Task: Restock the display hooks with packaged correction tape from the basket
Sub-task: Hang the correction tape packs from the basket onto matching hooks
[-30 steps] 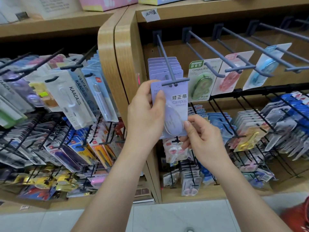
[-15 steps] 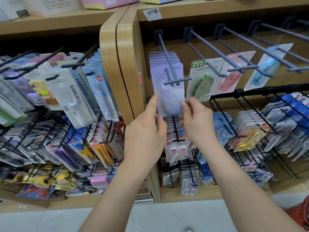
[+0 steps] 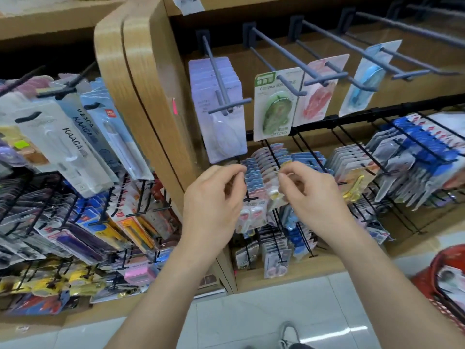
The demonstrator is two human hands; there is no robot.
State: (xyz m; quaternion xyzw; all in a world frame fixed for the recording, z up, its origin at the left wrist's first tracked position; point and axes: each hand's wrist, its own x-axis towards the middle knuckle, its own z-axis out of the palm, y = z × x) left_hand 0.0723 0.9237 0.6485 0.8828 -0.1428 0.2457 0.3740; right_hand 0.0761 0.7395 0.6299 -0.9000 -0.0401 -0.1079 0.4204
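Wooden rack [image 3: 151, 84], lilac tape packs [image 3: 226, 142] upright; left hand [image 3: 214, 200], right hand [image 3: 314, 195] slack, empty.

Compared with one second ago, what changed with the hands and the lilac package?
The lilac carded correction tape package was slid back along the grey metal hook and now hangs on it. Both the left hand and the right hand let it go and dropped below it, holding nothing. The green package, pink package and blue package stayed on their hooks.
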